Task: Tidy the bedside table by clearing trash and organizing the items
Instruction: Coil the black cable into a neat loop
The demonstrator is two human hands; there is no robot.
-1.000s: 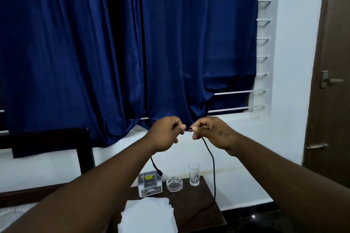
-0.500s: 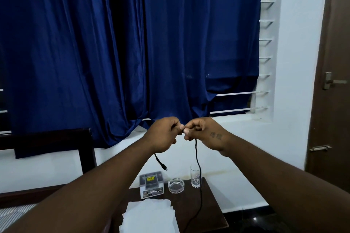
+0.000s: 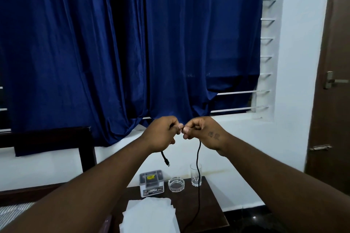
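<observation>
Both fists held high over the table (image 3: 212, 212): left hand (image 3: 162, 134) and right hand (image 3: 203, 131) pinch the cable (image 3: 198, 159), mid-coiling. Next: gather the long dangling length into loops.

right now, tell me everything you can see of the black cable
The black cable is thin, flexible and rubbery-looking. Both hands pinch it side by side: the left hand with a short end and small plug dangling below, the right hand with the long run hanging past the drinking glass toward the bedside table.

A bedroom: a dark bed headboard (image 3: 47, 138) at 9 o'clock, a small table (image 3: 212, 213) at 6, and a blue curtain (image 3: 132, 53) at 12.
</observation>
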